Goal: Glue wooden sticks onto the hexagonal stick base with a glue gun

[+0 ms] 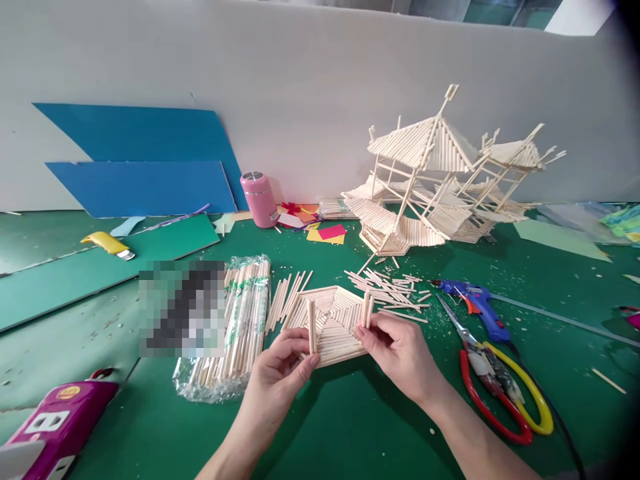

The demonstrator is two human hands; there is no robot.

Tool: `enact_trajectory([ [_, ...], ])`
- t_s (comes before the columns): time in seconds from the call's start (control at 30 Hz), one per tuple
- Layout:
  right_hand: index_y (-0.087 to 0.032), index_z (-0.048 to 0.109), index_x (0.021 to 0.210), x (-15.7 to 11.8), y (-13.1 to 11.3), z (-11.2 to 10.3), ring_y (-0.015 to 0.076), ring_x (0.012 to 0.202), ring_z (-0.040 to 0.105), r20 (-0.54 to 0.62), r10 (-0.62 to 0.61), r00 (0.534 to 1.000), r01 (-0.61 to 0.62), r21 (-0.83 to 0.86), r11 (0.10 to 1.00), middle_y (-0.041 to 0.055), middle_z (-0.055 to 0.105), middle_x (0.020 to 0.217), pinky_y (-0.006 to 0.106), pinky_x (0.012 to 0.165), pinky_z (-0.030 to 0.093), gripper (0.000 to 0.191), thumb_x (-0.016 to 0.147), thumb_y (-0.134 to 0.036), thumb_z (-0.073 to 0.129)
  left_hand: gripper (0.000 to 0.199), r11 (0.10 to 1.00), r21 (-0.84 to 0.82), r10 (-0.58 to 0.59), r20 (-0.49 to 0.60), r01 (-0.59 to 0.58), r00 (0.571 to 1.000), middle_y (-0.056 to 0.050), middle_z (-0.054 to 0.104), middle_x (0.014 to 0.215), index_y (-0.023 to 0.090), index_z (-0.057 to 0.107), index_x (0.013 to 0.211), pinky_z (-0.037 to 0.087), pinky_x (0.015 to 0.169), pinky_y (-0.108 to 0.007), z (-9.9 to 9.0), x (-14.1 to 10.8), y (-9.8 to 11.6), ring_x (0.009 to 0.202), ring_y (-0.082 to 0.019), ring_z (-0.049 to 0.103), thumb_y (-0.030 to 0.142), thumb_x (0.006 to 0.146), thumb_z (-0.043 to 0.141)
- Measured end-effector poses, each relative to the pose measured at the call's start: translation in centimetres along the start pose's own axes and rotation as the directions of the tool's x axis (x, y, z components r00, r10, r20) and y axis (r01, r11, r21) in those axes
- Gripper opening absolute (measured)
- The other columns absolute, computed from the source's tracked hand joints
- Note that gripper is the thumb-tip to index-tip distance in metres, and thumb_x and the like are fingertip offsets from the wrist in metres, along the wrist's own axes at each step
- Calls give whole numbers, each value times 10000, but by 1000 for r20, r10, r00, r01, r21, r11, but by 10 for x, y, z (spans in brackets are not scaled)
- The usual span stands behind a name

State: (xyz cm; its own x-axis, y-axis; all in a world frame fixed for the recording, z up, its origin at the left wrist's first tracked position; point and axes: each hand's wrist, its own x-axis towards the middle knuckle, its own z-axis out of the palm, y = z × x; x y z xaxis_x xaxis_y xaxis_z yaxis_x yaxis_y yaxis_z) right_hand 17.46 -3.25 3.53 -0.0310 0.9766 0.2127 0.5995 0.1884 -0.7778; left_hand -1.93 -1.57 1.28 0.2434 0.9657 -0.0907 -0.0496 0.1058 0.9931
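A flat polygonal panel of wooden sticks (333, 327), laid in a web-like pattern, is tilted up between my hands. My left hand (290, 363) pinches an upright stick piece (313, 327) at the panel's near left edge. At the right edge my right hand (395, 347) grips another short upright piece (367, 309), its thumb and fingers closed round the base. Loose sticks (393, 290) lie behind the panel, and more (287, 300) to its left. A plastic bag of long sticks (245, 320) lies left of my left hand.
A stick-built pavilion model (425, 147) stands at the back right. Right of my hands lie a blue glue gun (475, 303) and red-yellow scissors (495, 380). Further away are a pink flask (260, 200), a yellow cutter (107, 245) and blue boards (140, 187). A purple power strip (65, 420) is front left.
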Motion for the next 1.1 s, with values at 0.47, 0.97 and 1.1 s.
enact_trajectory([
  [0.47, -165, 585, 712, -5, 8, 2, 128, 570, 508, 39, 21, 999, -21, 0, 1000, 19, 573, 632, 222, 518, 389, 236, 861, -302, 464, 72, 996, 82, 32, 35, -34, 999, -88, 546, 983, 154, 648, 754, 467, 764, -282, -1, -2, -6, 952, -198, 528, 221, 731, 636],
  [0.97, -201, 603, 746, -25, 24, 17, 150, 699, 601, 74, -63, 995, 63, 6, 998, 42, 645, 797, 239, 630, 466, 122, 828, -232, 518, 304, 624, 743, 229, 122, -242, 966, -151, 449, 1291, 195, 564, 1100, 561, 637, -359, -10, -24, -16, 1124, -306, 488, 237, 802, 517],
  [1.1, -209, 601, 722, -24, 27, 20, 151, 686, 601, 106, -96, 990, 104, -77, 992, 39, 640, 770, 236, 609, 464, 143, 829, -233, 509, 185, 643, 728, 255, 88, -237, 963, -149, 524, 1122, 165, 606, 950, 455, 360, -187, -9, -21, -20, 987, -265, 564, 225, 794, 526],
])
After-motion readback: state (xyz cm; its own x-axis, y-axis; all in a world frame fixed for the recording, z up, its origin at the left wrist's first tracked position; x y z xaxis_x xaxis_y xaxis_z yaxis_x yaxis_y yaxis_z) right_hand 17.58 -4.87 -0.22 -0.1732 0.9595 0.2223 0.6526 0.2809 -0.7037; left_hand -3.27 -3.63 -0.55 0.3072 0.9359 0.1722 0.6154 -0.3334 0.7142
